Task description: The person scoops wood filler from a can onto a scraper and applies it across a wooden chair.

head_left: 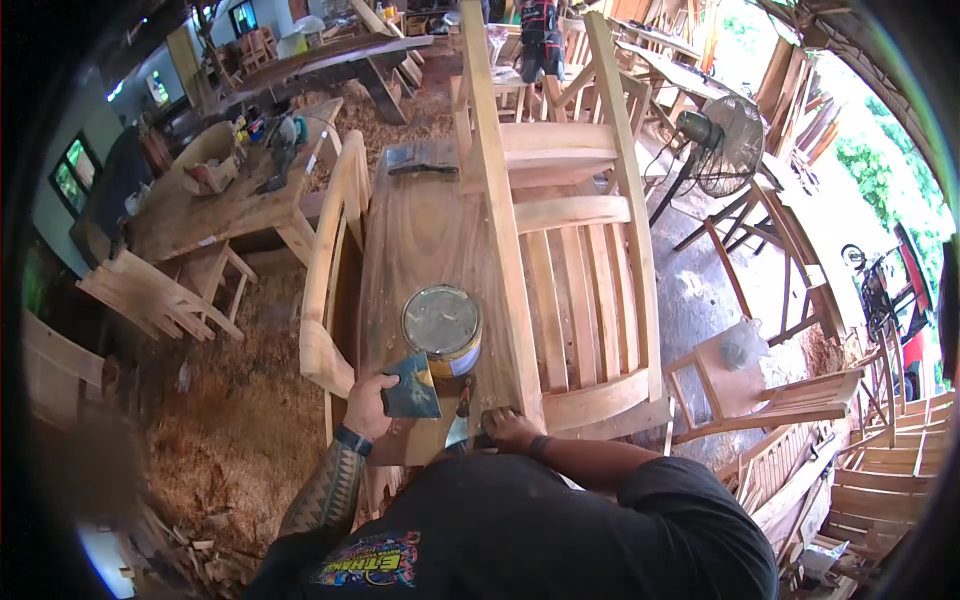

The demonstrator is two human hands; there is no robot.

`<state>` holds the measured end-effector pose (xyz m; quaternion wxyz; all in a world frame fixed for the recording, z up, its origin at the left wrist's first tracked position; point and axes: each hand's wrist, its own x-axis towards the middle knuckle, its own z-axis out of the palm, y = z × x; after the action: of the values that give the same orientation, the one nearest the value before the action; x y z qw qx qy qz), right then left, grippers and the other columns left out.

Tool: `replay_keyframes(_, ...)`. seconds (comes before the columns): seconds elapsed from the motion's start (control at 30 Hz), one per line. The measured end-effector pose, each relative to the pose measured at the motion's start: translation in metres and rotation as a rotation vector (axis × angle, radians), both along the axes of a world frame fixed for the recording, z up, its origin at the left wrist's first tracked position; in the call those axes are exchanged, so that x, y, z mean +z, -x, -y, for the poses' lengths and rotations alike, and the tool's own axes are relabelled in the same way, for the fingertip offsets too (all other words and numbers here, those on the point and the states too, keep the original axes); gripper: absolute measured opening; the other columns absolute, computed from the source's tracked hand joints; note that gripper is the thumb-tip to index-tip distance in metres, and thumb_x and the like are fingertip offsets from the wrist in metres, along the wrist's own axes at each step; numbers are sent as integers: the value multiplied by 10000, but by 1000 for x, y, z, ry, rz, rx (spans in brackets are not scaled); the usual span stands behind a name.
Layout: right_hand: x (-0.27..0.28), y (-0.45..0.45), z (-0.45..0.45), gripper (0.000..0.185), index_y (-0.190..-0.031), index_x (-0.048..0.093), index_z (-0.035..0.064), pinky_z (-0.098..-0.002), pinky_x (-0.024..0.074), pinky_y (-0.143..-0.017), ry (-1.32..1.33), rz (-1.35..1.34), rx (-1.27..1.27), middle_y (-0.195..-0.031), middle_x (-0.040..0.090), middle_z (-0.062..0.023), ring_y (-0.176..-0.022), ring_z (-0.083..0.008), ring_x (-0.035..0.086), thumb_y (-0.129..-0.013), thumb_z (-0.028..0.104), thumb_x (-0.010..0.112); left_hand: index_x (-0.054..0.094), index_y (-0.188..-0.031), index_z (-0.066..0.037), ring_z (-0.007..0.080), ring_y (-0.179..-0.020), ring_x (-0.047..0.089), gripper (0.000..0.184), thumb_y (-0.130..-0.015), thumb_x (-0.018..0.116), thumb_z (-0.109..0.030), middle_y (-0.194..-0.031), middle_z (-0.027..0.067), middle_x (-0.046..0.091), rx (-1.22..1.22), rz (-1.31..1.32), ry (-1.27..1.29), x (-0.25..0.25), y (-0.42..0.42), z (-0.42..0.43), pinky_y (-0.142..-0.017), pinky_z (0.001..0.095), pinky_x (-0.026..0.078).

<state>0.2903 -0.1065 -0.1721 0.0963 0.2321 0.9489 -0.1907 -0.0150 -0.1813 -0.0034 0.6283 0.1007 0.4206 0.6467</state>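
Note:
My left hand [369, 406] is closed on the edge of a flat, dark teal square sheet [412, 388] with a yellowish smear on it. Just beyond the sheet stands a round paint can [441, 328] with a grey, stained lid. My right hand [511, 431] rests low on the tabletop by the chair frame, its fingers curled around what looks like the dark handle of a putty knife [458, 431]; its pale blade points left. A small orange-and-black tool [464, 398] lies between the can and that hand. The slatted wooden chair [585, 300] lies on the table at right.
The wooden worktable [420, 235] carries a dark flat tool [423, 169] near its far end. Curved chair arms [328, 270] stand along its left side. A pedestal fan [725, 145] is at right. Another table [190, 215] holds a box and power tools. Wood shavings cover the floor.

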Motion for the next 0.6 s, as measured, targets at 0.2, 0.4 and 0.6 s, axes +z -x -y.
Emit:
replay_keyframes(0.2, -2, 8, 11, 563, -1344, 546, 7, -520, 601, -871, -199, -146, -134, -1195, 607, -249, -1088, -441, 659, -886, 310, 669, 673, -1077, 81, 255, -942, 728, 229, -922, 606, -73, -1034, 135, 724, -45, -303, -82, -49, 7, -12, -882, 387, 598)
replay_keyframes(0.4, -32, -21, 26, 465, -1311, 581, 40, -430, 601, -860, -244, -178, 3, -1103, 616, -148, -1005, -345, 673, -904, 263, 609, 655, -1187, 99, 280, -979, 732, 321, -937, 556, -77, -1101, 165, 729, -81, -164, -38, -47, -1, -25, -919, 416, 595)
replay_keyframes(0.6, -3, -31, 11, 468, -1341, 594, 70, -495, 569, -895, -6, -164, 13, -1096, 686, -156, -995, -375, 700, -936, 304, 598, 673, -1114, 70, 255, -949, 732, 246, -927, 598, -71, -1055, 135, 730, -66, 30, 46, -31, -11, -20, -886, 387, 606)
